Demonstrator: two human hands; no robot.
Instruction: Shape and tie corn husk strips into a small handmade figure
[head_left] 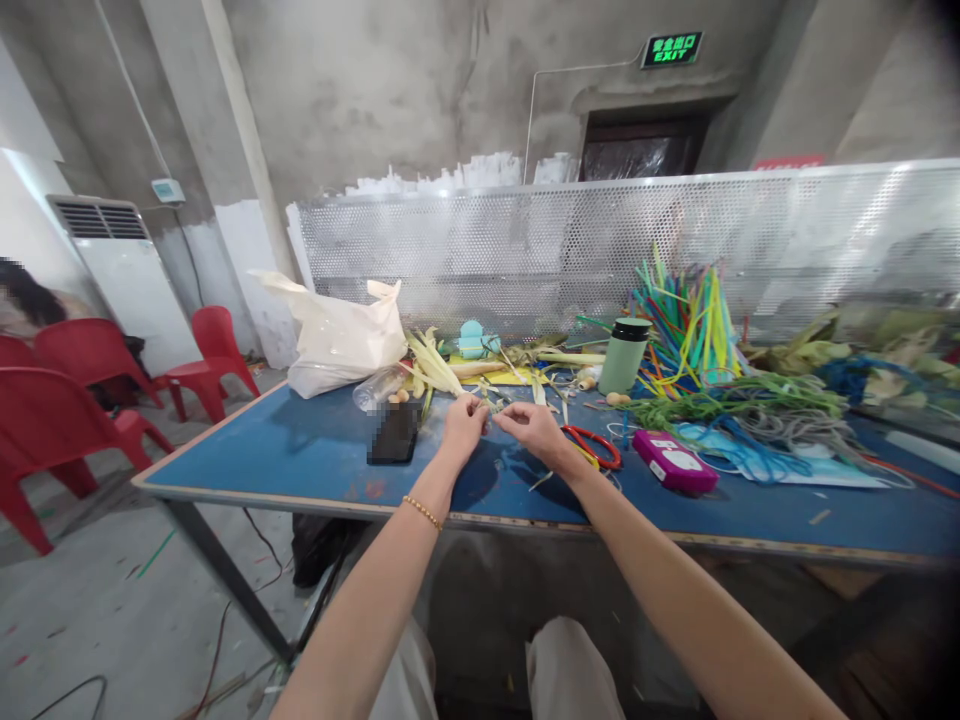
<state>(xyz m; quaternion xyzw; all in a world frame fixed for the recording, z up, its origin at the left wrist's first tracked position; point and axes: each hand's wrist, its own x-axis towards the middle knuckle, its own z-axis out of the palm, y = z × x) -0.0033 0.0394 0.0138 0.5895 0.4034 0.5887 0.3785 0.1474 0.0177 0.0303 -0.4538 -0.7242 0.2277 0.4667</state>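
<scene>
Above the blue table, my left hand [464,430] is closed in a pinch with its fingertips pressed together. Close on its right, my right hand [534,430] also pinches, thumb against fingers. Whatever sits in the fingertips is too small to make out; a thin pale-green bit shows between the two hands. Pale dried husk strips [436,365] lie just beyond my left hand. Red-handled scissors [611,450] rest beside my right wrist. A dark phone [393,433] lies left of my left hand.
A white plastic bag [349,335] and a clear bottle [379,388] are at the back left. Towards the right stand a green tumbler [625,358] and colourful strips [694,320], with a magenta box [675,462] and green cords [720,400]. Red chairs [214,360] are left of the table [247,455].
</scene>
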